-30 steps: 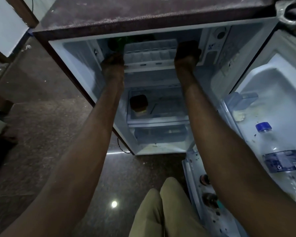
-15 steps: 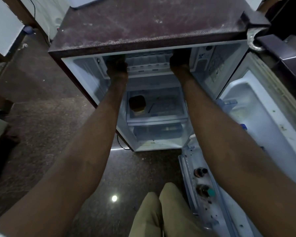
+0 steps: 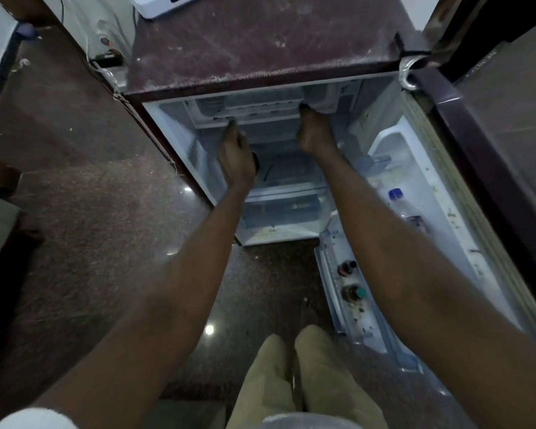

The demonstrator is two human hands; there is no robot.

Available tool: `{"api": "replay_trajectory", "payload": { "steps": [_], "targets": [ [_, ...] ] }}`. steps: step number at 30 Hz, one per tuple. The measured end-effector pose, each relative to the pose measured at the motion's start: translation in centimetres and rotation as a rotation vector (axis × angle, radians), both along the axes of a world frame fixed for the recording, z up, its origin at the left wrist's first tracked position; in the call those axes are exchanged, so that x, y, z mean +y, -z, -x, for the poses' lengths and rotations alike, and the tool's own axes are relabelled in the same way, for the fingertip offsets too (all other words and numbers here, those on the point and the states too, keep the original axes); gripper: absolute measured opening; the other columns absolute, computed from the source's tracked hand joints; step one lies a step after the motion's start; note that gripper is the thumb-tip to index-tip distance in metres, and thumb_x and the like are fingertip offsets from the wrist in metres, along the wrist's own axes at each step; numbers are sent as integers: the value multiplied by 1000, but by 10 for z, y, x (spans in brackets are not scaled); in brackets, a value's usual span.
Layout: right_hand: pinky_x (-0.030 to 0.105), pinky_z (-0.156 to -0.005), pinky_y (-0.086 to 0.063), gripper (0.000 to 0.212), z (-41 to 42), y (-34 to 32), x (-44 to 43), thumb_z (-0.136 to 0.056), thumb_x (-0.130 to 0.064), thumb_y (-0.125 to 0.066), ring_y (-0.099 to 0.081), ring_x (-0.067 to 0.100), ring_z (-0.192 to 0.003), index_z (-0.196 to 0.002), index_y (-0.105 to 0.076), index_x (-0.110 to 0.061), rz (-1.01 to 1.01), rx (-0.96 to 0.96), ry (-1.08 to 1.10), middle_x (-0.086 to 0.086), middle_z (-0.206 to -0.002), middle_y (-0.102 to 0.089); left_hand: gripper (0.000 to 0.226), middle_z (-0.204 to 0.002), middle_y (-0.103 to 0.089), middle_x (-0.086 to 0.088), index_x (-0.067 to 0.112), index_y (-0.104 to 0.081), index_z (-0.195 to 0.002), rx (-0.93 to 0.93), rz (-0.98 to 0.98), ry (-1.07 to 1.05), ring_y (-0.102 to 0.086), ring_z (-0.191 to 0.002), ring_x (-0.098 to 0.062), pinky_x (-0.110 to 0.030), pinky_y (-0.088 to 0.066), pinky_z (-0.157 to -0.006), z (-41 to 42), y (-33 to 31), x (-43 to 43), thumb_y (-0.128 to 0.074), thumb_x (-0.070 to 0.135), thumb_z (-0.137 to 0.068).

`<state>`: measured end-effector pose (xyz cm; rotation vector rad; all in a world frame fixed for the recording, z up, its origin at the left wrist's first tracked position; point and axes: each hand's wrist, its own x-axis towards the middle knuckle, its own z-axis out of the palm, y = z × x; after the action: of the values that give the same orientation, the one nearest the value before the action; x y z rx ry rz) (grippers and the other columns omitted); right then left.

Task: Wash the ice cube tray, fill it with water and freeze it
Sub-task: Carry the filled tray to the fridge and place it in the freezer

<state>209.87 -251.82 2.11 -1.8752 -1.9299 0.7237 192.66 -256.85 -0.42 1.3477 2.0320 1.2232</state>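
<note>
Top centre: ice cube tray (image 3: 251, 102) in freezer compartment (image 3: 268, 121). Grip of left hand (image 3: 235, 150) spread at its ledge; right hand (image 3: 314, 133), cannot tell. Best kept level and seated fully, I'd judge.

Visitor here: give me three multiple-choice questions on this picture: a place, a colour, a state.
1. Where is the pale plastic ice cube tray? A on the floor; B in the fridge's top compartment; C on the door shelf.
2. What colour is the cap of the clear plastic bottle? A red; B blue; C yellow.
3. The maroon fridge's door is: A open; B shut; C removed.
Answers: B, it sits just under the fridge top. B, the cap is blue. A, its inner shelves face us.
</note>
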Motion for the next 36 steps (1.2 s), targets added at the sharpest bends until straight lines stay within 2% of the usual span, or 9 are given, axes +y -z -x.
{"api": "replay_trajectory", "payload": {
  "steps": [2,4,7,14,19,24,27,32,36],
  "targets": [
    [37,-102,-50,48,0,-13,-38,-98,4,-45,-60,33,-117,-147,-44,5,-1,-32,-26,23,-131,-59,31,-125,-70,-17,3,-66,-131,63,-17,76,-66,-113,-30,-46,-53,-100,-23,-1,-45,-47,12,-108],
    [36,-93,-45,34,-2,-21,-74,-95,6,-48,-62,39,-116,-129,-55,10,-19,-78,-41,28,-126,-62,41,-152,-55,-16,1,-55,-147,104,5,193,-47,-145,-30,-40,-38,-120,-42,-4,-80,-48,18,-110],
    [37,-116,-35,47,-16,-31,-113,-95,7,-52,-48,41,-141,-142,-50,13,-112,-74,-71,30,-148,-52,52,-167,-33,-12,3,-40,-157,158,-7,307,-21,-159,-28,-42,-24,-128,-65,-8,-120,-46,26,-111],
    [40,-127,-24,67,-73,-89,-162,-87,19,-45,-31,34,-155,-153,-41,4,-256,-181,-47,21,-161,-41,58,-168,-30,-15,1,-41,-156,223,-127,439,-19,-159,-33,-52,-30,-124,-108,-40,-190,-55,29,-108],
    [48,-121,-30,47,-118,-135,-192,-87,14,-47,-44,39,-143,-132,-57,4,-331,-271,-32,20,-143,-56,69,-169,-27,-14,2,-38,-158,262,-198,483,-15,-160,-34,-50,-26,-127,-146,-73,-223,-54,43,-105],
    [55,-124,-21,56,-174,-155,-228,-88,11,-50,-30,37,-153,-143,-50,-1,-270,-413,-104,17,-155,-47,68,-171,-23,-9,5,-35,-160,192,-153,410,-10,-162,-28,-47,-22,-129,-194,-91,-261,-55,40,-105],
    [58,-118,-29,41,-205,-155,-240,-94,2,-48,-39,42,-145,-134,-54,-2,-218,-387,-230,20,-144,-54,66,-171,-23,-10,4,-34,-160,172,-144,398,-10,-162,-27,-48,-22,-129,-222,-99,-284,-55,37,-106],
    [47,-125,-23,60,-238,-140,-250,-101,1,-43,-19,35,-159,-160,-33,-7,-116,-259,-378,16,-170,-25,69,-170,-26,-10,2,-36,-159,155,-125,419,-11,-162,-24,-46,-21,-130,-261,-119,-320,-57,39,-104],
    [42,-127,-20,61,-239,-126,-258,-101,4,-42,-17,32,-160,-160,-33,-6,-192,-145,-319,15,-170,-24,74,-172,-20,-7,4,-38,-158,116,-74,465,-9,-162,-20,-42,-22,-130,-286,-137,-345,-67,36,-99]
  ]
}}
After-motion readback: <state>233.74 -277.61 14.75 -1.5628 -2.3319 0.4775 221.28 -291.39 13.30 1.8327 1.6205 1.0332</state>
